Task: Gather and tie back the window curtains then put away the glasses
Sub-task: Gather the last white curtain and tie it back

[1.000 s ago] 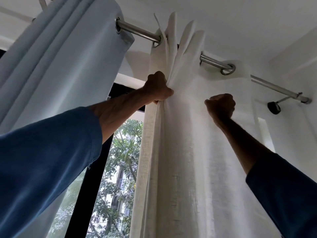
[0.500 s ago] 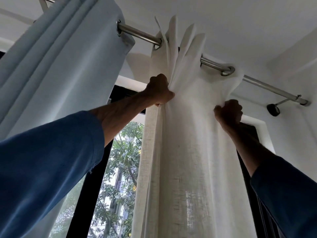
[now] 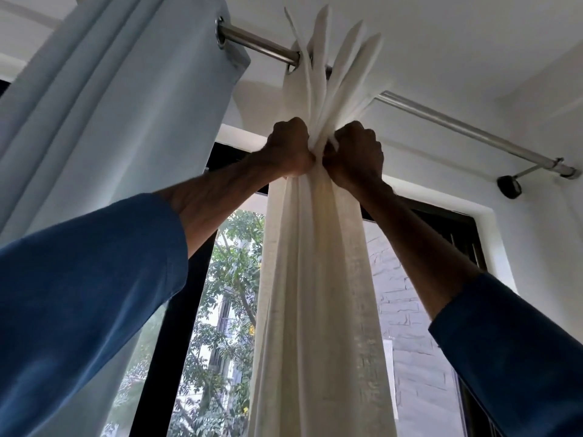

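Note:
A cream sheer curtain point(image 3: 318, 279) hangs from a metal rod point(image 3: 262, 47) and is bunched into a narrow column in front of the window. My left hand point(image 3: 288, 148) grips the gathered folds from the left, just below the rod. My right hand point(image 3: 356, 152) grips the same bunch from the right, so both fists meet around the fabric. The curtain's top pleats fan out above my fists. A pale blue curtain point(image 3: 126, 115) hangs on the same rod to the left. No glasses are in view.
The rod's right part point(image 3: 473, 132) is bare and ends at a wall bracket point(image 3: 508, 187). Behind the curtains is a black-framed window point(image 3: 186, 310) with trees and a brick wall point(image 3: 416, 326) outside. White ceiling and wall surround it.
My right hand has dragged the spread right part of the cream curtain leftwards along the rod until it met my left hand. The window's right side is now uncovered.

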Available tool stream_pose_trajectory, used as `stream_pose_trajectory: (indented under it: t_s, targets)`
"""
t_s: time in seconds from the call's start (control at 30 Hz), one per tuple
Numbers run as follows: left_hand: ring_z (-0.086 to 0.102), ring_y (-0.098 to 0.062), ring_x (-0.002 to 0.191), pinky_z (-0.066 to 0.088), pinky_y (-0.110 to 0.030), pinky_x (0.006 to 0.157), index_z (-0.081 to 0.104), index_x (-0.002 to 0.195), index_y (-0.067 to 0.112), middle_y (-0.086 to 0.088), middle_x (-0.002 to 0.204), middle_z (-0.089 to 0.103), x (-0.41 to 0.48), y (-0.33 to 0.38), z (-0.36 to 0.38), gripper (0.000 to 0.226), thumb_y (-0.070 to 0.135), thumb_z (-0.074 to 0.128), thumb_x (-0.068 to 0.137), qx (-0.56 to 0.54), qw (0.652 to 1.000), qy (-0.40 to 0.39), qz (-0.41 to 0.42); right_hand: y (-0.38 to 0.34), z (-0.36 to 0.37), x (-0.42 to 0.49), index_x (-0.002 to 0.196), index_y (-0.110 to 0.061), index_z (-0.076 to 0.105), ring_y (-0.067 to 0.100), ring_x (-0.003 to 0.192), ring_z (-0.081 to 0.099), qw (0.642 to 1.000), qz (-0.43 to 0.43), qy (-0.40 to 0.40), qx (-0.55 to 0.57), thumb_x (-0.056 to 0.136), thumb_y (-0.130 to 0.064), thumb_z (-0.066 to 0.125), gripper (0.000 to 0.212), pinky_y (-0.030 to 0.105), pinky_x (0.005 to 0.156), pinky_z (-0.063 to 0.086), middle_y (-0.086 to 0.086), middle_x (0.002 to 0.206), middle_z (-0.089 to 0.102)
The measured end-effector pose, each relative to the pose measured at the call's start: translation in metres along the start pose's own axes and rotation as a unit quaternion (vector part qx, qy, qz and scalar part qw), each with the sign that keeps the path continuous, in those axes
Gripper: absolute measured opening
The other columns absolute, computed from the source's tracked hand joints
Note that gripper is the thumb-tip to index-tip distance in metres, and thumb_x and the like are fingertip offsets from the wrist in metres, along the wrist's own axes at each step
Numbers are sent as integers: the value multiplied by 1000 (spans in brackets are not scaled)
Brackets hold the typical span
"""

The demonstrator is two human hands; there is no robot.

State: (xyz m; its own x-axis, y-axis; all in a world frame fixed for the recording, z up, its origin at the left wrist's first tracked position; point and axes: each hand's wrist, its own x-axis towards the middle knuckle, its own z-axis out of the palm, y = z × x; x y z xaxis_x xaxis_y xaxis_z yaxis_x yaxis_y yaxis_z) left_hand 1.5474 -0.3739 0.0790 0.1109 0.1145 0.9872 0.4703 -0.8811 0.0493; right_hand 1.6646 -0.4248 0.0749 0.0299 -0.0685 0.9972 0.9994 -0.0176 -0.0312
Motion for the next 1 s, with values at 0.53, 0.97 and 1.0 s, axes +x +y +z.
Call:
stream_pose_trajectory:
  t_s: [0.53, 0.97, 1.0]
  targets:
    - [70, -28, 59, 61, -37, 53, 68, 87, -1, -12, 71, 68, -117, 8, 32, 45, 29, 63, 55, -168, 981, -68, -71, 42, -12, -155, 112, -20, 77, 16, 93, 70, 986, 44, 40, 153, 75, -27, 77, 37, 36, 91, 54, -5, 107, 75]
    - [58, -27, 72, 31, -22, 45, 57, 78, 9, -4, 69, 53, -151, 9, 55, 29, 28, 45, 96, -167, 974, -124, -91, 23, -17, -206, 89, -9, 75, 17, 72, 67, 987, 6, -33, 154, 81, -17, 61, 18, 42, 72, 57, 3, 87, 73]
    - [58, -24, 69, 31, -22, 47, 58, 76, 9, -1, 65, 52, -155, 11, 55, 39, 35, 42, 100, -169, 975, -116, -89, 22, -17, -212, 85, -6, 73, 18, 66, 66, 987, -16, -47, 156, 83, -14, 62, 14, 43, 67, 57, 5, 84, 72]
